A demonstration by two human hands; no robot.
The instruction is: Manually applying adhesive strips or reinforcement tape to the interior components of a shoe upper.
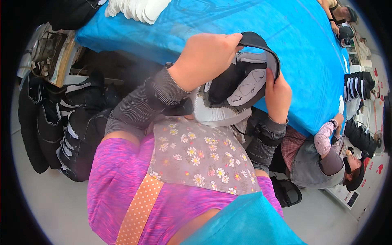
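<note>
In front of my lap I hold up a black shoe upper (256, 87), its pale inner side with outlined shapes turned toward me and a white padded edge low down. My left hand (207, 60) is closed, its fingertips pinching the black rim at the top left. Along the right side, my right hand (279, 98) grips the same rim, thumb on the inner face and fingers behind. The hidden side of the upper cannot be seen.
A blue-covered table (310, 73) lies ahead, with a row of white shoe-shaped pieces (136, 10) at its far left. Black shoe uppers (73, 122) hang in a bundle at left. Another person (318, 163) sits at right; more black uppers (359, 86) are stacked beyond.
</note>
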